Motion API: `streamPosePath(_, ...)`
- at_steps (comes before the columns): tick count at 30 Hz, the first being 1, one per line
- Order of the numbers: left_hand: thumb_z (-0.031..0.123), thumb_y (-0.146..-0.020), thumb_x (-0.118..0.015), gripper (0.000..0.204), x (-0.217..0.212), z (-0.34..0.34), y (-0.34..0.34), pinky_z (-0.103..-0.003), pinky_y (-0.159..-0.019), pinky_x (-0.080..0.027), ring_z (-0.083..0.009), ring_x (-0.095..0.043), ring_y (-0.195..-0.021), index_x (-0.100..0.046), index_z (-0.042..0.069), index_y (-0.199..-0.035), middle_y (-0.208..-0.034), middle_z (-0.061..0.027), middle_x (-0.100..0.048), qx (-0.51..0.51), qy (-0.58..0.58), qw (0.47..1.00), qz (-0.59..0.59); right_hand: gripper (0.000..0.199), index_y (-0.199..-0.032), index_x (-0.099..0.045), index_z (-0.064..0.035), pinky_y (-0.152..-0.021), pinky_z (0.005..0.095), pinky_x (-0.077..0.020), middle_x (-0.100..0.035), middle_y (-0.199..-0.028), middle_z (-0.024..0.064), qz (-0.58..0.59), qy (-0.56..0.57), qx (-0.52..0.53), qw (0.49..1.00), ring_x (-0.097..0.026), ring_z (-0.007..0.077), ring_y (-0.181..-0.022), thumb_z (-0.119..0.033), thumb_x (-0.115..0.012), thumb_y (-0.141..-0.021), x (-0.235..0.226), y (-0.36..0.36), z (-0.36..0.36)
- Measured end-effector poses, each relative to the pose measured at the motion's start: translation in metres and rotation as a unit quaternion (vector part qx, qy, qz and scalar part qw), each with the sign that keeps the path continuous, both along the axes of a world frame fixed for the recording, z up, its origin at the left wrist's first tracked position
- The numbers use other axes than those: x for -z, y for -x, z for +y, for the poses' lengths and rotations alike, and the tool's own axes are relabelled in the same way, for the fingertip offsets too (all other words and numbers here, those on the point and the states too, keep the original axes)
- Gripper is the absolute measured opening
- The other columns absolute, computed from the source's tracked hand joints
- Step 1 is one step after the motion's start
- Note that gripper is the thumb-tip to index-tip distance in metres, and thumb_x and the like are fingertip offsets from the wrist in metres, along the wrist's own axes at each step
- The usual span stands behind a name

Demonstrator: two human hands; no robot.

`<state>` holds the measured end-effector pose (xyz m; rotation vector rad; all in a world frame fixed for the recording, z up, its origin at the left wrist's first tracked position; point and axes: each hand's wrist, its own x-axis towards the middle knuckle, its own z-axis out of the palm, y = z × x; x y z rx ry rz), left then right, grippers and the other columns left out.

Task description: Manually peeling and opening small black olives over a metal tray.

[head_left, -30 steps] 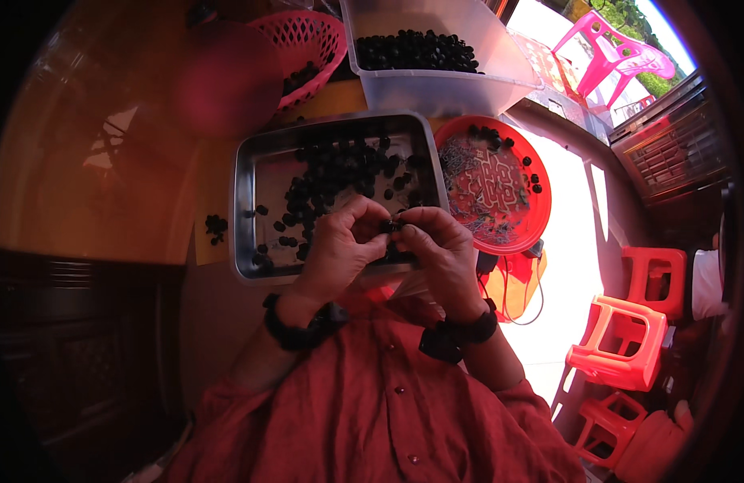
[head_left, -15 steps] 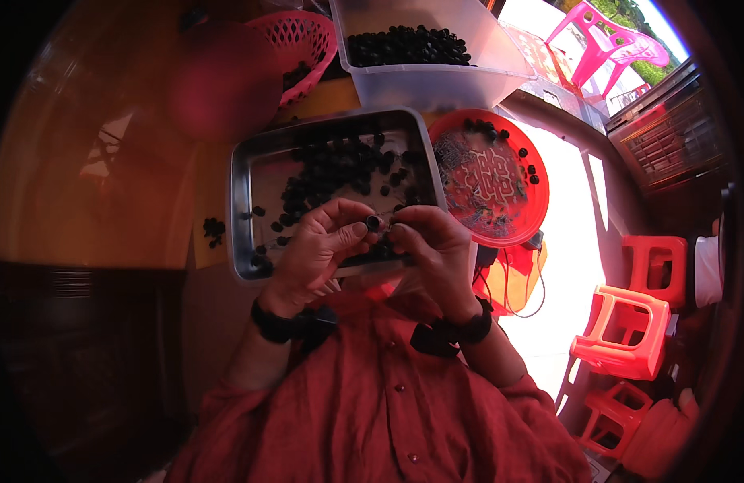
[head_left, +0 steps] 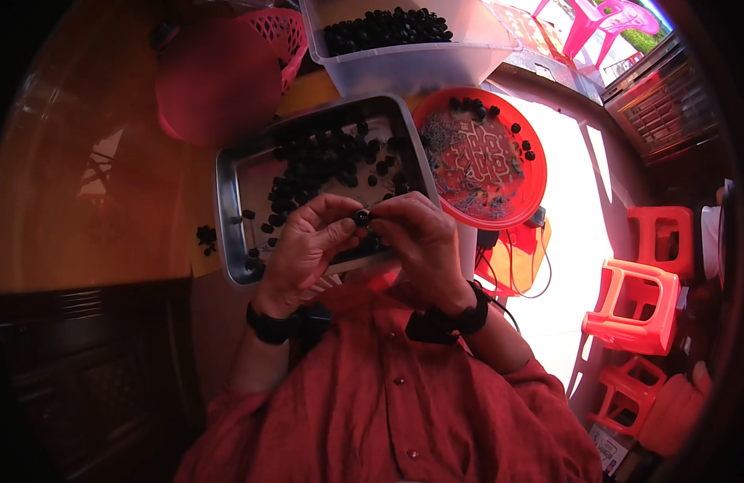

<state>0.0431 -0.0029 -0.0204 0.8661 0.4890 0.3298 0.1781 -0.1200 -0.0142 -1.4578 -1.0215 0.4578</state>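
Note:
Over the near side of a metal tray (head_left: 229, 233), both hands meet at a small round black cap-like piece (head_left: 361, 218). My left hand (head_left: 299, 253) pinches this piece between thumb and forefinger. My right hand (head_left: 426, 245) is closed, its fingertips pressed together against the piece's right side; whatever they hold is hidden. Many loose black pieces (head_left: 315, 165) lie heaped in the tray. To its right, a round red tray (head_left: 536, 185) carries many small thin greyish bits (head_left: 460, 173) and several black pieces along its far edge.
A translucent plastic bin (head_left: 412, 71) of black pieces stands beyond the tray. Far left are a pink basket (head_left: 291, 32) and a blurred pink round object (head_left: 219, 80). Several black pieces (head_left: 206, 237) lie left of the tray. Red stools (head_left: 633, 310) stand at right, cables (head_left: 513, 262) nearer.
My right hand has moved left, its fingertips closing up against the black piece, where a small gap showed before. The left hand still pinches the piece. The whole view has shifted slightly.

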Motion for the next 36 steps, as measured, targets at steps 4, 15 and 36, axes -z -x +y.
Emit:
streamPosePath(4, 0.003, -0.088, -0.057, 0.018, 0.000, -0.001, -0.001, -0.023, -0.076, -0.051, -0.0103, -0.062, -0.082, -0.056, 0.003, -0.106, -0.094, -0.0049, -0.062, 0.001, -0.014, 1.000, 0.004, 0.013, -0.088, -0.065, -0.0004, -0.062, 0.0273, -0.0488, -0.060, -0.081, 0.0088, 0.014, -0.004, -0.008, 1.000, -0.063, 0.0186, -0.074, 0.003, -0.064, -0.075, 0.001, 0.001, 0.000)
streamPosePath(15, -0.001, -0.087, -0.056, 0.015, -0.011, -0.007, -0.005, -0.023, -0.072, -0.053, -0.0112, -0.063, -0.082, -0.055, 0.002, -0.102, -0.092, -0.0073, -0.064, -0.001, -0.038, 0.999, 0.009, 0.013, -0.089, -0.063, 0.0020, -0.059, 0.0232, -0.0482, -0.063, -0.078, 0.0067, 0.183, 0.037, -0.018, 0.982, -0.062, 0.0113, -0.069, 0.002, -0.064, -0.076, 0.003, 0.002, -0.003)
streamPosePath(36, -0.007, -0.083, -0.058, 0.027, -0.019, -0.019, -0.014, -0.024, -0.079, -0.051, -0.0130, -0.061, -0.087, -0.049, 0.002, -0.106, -0.097, -0.0072, -0.060, -0.048, -0.182, 0.982, -0.012, 0.013, -0.096, -0.061, -0.0016, -0.063, 0.0191, -0.0468, -0.065, -0.083, 0.0040, 0.472, 0.044, -0.122, 0.872, -0.060, 0.0077, -0.073, -0.005, -0.063, -0.084, -0.009, -0.013, -0.009)
